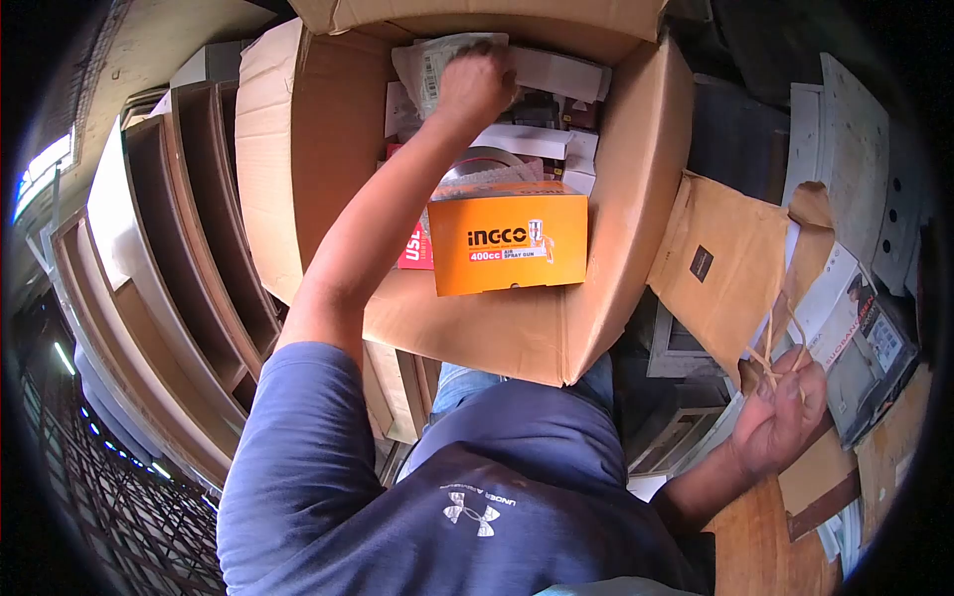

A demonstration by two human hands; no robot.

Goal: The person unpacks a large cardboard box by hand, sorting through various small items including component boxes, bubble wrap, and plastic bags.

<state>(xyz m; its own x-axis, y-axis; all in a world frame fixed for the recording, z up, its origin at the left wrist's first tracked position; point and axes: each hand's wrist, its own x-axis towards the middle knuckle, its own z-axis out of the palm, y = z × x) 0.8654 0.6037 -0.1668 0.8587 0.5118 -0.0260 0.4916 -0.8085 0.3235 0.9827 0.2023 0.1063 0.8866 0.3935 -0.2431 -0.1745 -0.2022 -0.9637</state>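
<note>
Inside a large open cardboard box [338,129], my left hand [479,83] is closed on a clear plastic packet [429,74] with a barcode label, at the box's far end. An orange spray gun box [509,243] marked INGCO lies nearer to me, over a red box [415,248] and some bubble wrap. White and dark boxes fill the space beneath my left hand. On the right, my right hand [783,407] pinches the string handles of a brown paper bag [717,248], which hangs beside the cardboard box.
Wooden shelf frames [179,248] lean along the left side, with a dark metal mesh [109,477] below them. At the right are a printed white box [845,328], grey panels and more cardboard. A wooden surface [775,546] shows at the lower right.
</note>
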